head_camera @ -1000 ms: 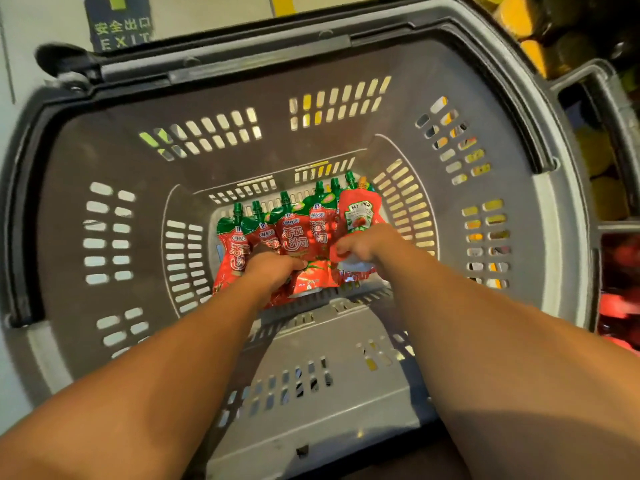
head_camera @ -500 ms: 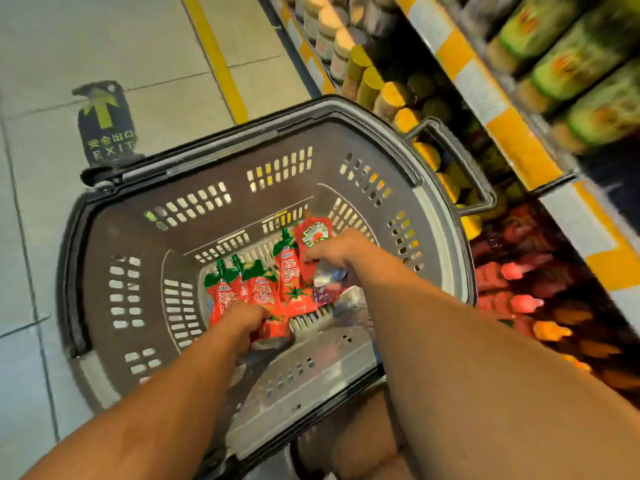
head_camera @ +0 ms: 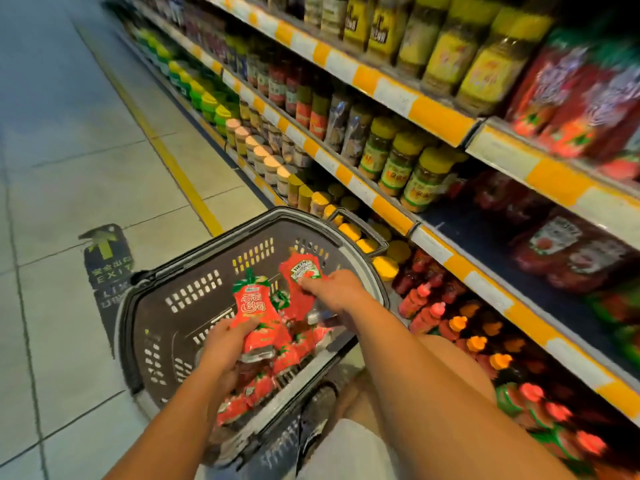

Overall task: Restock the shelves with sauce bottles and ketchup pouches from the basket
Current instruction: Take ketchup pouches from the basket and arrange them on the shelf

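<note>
A dark plastic basket (head_camera: 180,296) stands on the floor in front of me. Above it my left hand (head_camera: 225,344) grips a bunch of red ketchup pouches (head_camera: 252,306) with green caps. My right hand (head_camera: 332,292) holds another red ketchup pouch (head_camera: 299,271) with a white label, lifted over the basket's right side. More red pouches (head_camera: 242,400) show below my left hand, whether held or lying in the basket I cannot tell. Shelves (head_camera: 433,116) with yellow and white edge strips run along the right, and one shelf level (head_camera: 519,258) holds red pouches at its back.
Jars with yellow lids (head_camera: 415,168) fill the middle shelf. Red and orange sauce bottles (head_camera: 467,337) stand on the bottom shelf beside the basket. The tiled floor (head_camera: 86,168) with a yellow line and an exit sticker (head_camera: 107,265) lies to the left. My knee is under my right arm.
Both hands have risen out of the basket bottom with pouches in them. The view has lifted from the basket toward the shelves on the right.
</note>
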{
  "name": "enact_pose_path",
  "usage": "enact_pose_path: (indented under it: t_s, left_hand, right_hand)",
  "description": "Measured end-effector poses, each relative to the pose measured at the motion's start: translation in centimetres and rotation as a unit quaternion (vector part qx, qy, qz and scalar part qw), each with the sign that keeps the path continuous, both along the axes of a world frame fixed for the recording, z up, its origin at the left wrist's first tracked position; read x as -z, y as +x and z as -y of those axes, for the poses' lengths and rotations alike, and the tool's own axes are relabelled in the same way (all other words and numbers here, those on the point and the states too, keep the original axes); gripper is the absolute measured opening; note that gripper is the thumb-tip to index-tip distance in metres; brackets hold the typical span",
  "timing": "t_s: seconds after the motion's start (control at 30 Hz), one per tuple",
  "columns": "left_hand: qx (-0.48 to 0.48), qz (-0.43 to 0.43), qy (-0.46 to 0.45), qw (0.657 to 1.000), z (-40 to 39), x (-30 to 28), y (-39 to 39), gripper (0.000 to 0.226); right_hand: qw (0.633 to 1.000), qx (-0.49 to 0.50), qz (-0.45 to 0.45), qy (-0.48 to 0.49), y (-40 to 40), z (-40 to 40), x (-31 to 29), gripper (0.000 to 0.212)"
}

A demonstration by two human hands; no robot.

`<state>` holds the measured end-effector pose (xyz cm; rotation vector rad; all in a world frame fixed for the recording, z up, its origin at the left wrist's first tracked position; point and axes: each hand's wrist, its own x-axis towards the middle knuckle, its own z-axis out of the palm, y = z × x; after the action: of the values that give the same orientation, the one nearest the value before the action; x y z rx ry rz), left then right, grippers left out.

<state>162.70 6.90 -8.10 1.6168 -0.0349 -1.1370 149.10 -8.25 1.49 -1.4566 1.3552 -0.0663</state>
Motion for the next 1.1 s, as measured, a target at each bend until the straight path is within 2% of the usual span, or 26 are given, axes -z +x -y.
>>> enact_pose_path:
  t_s: [0.07, 0.17, 0.37, 0.4, 0.5, 0.53, 0.63, 0.73, 0.93, 1.1]
  left_hand:
    - [-0.004, 0.001, -0.032, 0.999, -0.5, -2.5, -0.9, 0.018]
    - [-0.019, 0.019, -0.06, 0.998, -0.6, -5.7, -2.0, 0.028]
    - [0.027, 0.0, -0.13, 0.991, 0.7, -11.2, -5.5, 0.029]
    - [0.038, -0.007, -0.149, 0.988, 0.9, -12.1, -6.0, 0.033]
    - [0.065, -0.015, -0.177, 0.982, 2.2, -13.9, -8.1, 0.065]
    - [0.082, -0.016, -0.186, 0.979, 2.6, -14.3, -8.8, 0.067]
    - [0.135, -0.025, -0.204, 0.969, 4.5, -15.9, -12.3, 0.042]
    - [0.189, -0.011, -0.209, 0.959, 6.8, -17.0, -16.3, 0.037]
    - [0.215, 0.043, -0.222, 0.95, 11.7, -16.5, -23.2, 0.024]
    - [0.251, 0.07, -0.195, 0.946, 15.9, -14.6, -25.8, 0.015]
  right_hand:
    - [0.998, 0.032, 0.051, -0.011, -1.9, -1.4, -2.1, 0.065]
    - [0.987, 0.101, 0.122, -0.002, -4.9, -3.4, -4.7, 0.047]
    - [0.955, 0.185, 0.23, -0.004, -11.6, -4.8, -9.6, 0.066]
    - [0.948, 0.198, 0.25, 0.0, -13.2, -5.3, -11.0, 0.064]
    - [0.928, 0.237, 0.286, 0.006, -18.2, -5.6, -11.7, 0.034]
    - [0.924, 0.247, 0.291, 0.003, -19.8, -5.8, -11.8, 0.032]
    - [0.917, 0.276, 0.289, -0.008, -24.2, -5.4, -11.2, 0.03]
    - [0.912, 0.302, 0.277, -0.027, -28.2, -4.5, -10.2, 0.024]
    - [0.903, 0.342, 0.259, -0.028, -33.8, -2.1, -7.9, 0.02]
    - [0.899, 0.367, 0.235, -0.037, -36.0, 1.2, -6.7, 0.052]
